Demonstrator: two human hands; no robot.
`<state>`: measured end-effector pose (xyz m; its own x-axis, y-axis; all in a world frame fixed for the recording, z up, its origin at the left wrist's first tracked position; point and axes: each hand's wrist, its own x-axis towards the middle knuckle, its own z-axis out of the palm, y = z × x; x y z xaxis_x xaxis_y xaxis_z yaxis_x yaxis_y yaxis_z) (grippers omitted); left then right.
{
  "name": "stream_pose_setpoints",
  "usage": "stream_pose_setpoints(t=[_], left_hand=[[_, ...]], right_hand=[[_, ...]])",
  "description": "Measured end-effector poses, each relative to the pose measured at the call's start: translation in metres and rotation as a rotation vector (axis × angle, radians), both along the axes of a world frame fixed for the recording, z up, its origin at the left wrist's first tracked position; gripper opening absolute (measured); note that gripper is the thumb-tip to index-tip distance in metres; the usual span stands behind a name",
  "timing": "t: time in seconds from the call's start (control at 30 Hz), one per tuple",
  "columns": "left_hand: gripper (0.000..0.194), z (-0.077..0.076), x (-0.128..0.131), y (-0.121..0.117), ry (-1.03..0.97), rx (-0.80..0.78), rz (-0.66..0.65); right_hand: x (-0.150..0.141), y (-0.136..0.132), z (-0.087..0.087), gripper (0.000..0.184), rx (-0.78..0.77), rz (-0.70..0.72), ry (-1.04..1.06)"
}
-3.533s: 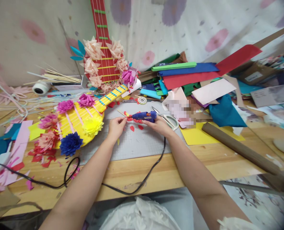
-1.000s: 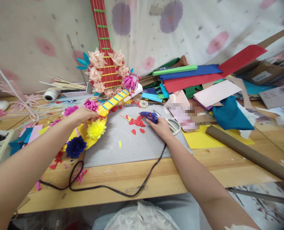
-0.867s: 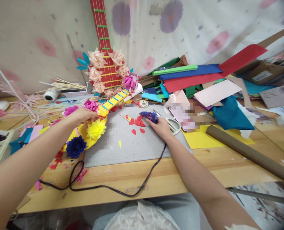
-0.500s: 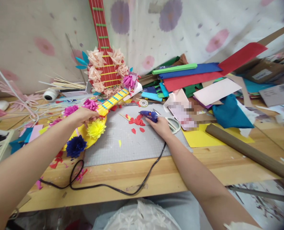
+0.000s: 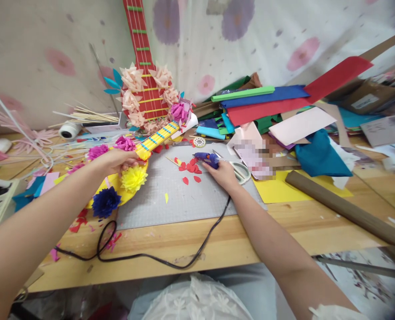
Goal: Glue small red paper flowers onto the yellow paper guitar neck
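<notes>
My left hand (image 5: 121,162) is closed at the base of the neck of a yellow paper guitar (image 5: 159,138). Its fingertips are partly hidden behind the neck. Paper flowers decorate the guitar's body: a yellow flower (image 5: 133,179), a dark blue flower (image 5: 106,202) and magenta ones (image 5: 124,143). My right hand (image 5: 224,174) grips a blue hot glue gun (image 5: 205,157), nozzle facing left over the grey cutting mat (image 5: 170,213). Small red paper petals (image 5: 191,166) lie just below the nozzle. Scissors (image 5: 240,172) rest beside my right hand.
The glue gun's black cord (image 5: 150,258) loops across the wooden table (image 5: 237,249). Behind stands a red paper guitar (image 5: 149,104) with pale pink flowers. At right are coloured paper sheets (image 5: 267,106) and a brown roll (image 5: 344,206). A tape roll (image 5: 199,142) lies at the mat's back edge.
Hardly anything differs. The view has shifted very slightly; both hands keep their places on the guitar and the glue gun.
</notes>
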<state>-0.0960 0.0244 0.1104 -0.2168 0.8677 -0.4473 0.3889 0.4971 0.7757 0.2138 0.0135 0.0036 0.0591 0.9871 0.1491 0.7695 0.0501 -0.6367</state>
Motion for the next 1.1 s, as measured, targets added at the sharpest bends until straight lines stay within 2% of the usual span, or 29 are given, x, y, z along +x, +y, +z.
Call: stream_pose_setpoints(t=[0.1, 0.33, 0.47, 0.53, 0.6, 0.63, 0.7, 0.77, 0.83, 0.9, 1.0, 1.1], left_hand=[[0.01, 0.007, 0.001, 0.001, -0.059, -0.115, 0.023], [0.013, 0.012, 0.003, 0.001, -0.01, -0.075, 0.076], [0.017, 0.015, 0.001, 0.001, 0.135, -0.058, 0.009], [0.02, 0.022, 0.002, 0.0, 0.411, 0.033, -0.034], [0.02, 0.029, 0.011, -0.005, 0.718, 0.231, -0.059], [0.022, 0.031, 0.019, -0.008, 0.81, 0.345, -0.067], [0.026, 0.029, 0.042, -0.017, 0.816, 0.485, -0.115], [0.024, 0.015, 0.07, -0.028, 0.752, 0.493, -0.243], [0.022, -0.009, 0.097, -0.036, 0.722, 0.412, -0.402], [0.034, -0.036, 0.115, -0.042, 0.764, 0.344, -0.517], [0.038, -0.071, 0.125, -0.045, 0.785, 0.237, -0.493], [0.028, -0.088, 0.123, -0.043, 0.689, 0.239, -0.426]], right_hand=[[0.0, 0.0, 0.0, 0.046, -0.009, -0.014, -0.029], [0.0, 0.0, 0.002, 0.044, -0.012, -0.005, -0.016], [0.001, 0.0, 0.0, 0.045, -0.007, -0.001, -0.002], [0.001, 0.0, 0.0, 0.046, -0.007, -0.008, -0.004], [0.001, 0.0, 0.0, 0.047, -0.003, -0.014, -0.006], [0.001, 0.0, 0.0, 0.047, 0.0, -0.016, -0.007], [0.001, -0.001, 0.0, 0.047, 0.011, -0.02, 0.004], [0.001, -0.001, 0.0, 0.048, 0.018, -0.024, 0.037], [0.002, -0.002, -0.001, 0.049, 0.022, -0.044, 0.08], [0.003, -0.001, -0.002, 0.05, 0.028, -0.072, 0.135], [0.005, 0.0, -0.005, 0.05, 0.04, -0.1, 0.233], [0.006, 0.002, -0.007, 0.052, 0.05, -0.11, 0.312]])
